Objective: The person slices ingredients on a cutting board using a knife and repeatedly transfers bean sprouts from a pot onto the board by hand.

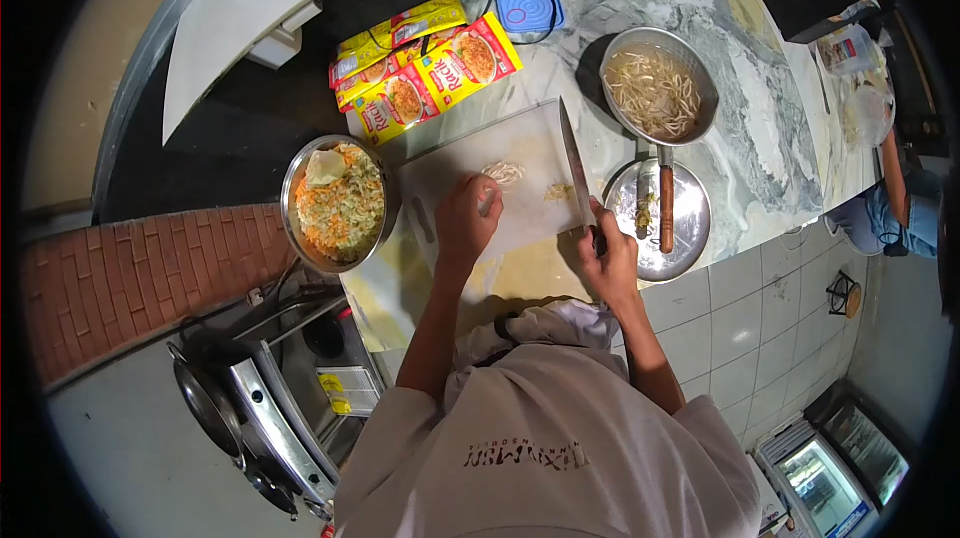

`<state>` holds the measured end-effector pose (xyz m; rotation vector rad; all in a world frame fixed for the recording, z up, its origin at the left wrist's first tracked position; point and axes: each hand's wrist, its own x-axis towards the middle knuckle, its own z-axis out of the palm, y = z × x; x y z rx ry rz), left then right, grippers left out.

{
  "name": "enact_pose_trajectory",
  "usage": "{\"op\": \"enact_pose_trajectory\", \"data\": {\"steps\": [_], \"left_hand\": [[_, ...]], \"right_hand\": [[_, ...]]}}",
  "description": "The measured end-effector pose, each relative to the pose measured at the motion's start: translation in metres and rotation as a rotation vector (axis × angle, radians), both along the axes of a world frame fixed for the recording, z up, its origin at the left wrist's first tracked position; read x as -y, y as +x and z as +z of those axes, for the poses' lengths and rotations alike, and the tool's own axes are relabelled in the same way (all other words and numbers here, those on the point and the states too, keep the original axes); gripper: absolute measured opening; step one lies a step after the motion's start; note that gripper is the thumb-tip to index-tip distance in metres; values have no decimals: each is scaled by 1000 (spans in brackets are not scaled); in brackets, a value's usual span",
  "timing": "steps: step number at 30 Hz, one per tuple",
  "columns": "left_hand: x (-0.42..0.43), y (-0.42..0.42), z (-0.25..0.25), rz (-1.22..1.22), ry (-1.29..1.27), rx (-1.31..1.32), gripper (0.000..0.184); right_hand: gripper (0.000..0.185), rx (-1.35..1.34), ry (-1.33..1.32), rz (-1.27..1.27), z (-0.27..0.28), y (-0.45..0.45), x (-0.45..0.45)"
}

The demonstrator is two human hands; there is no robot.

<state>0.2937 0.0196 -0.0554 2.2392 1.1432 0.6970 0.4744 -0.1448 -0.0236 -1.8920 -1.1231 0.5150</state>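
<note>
My right hand (608, 256) grips the handle of a kitchen knife (575, 156), its long blade pointing away along the right side of the white cutting board (440, 173). My left hand (470, 220) is closed over the board, its fingers curled beside a small pile of bean sprouts (503, 173); what the fingers hold, if anything, I cannot make out. Small chopped pieces (558, 192) lie on the board left of the blade. At the upper right, a saucepan (708, 108) holds bean sprouts in liquid.
Left of the board stands a metal bowl (291, 228) of shredded vegetables. Yellow seasoning packets (430, 78) and a blue lid (530, 10) lie behind. A round metal tray (690, 228) sits beneath the saucepan's wooden handle (667, 208). Another person's arm (893, 178) shows far right.
</note>
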Motion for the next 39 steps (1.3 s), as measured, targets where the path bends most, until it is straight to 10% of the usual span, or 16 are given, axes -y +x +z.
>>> {"op": "enact_pose_trajectory", "data": {"steps": [27,39], "left_hand": [[-50,145,96,-414,-206,181,21],[-58,260,51,-796,-40,-42,22]], "right_hand": [[42,-276,132,-433,32,78,5],[40,-317,210,-566,19,72,-1]]}}
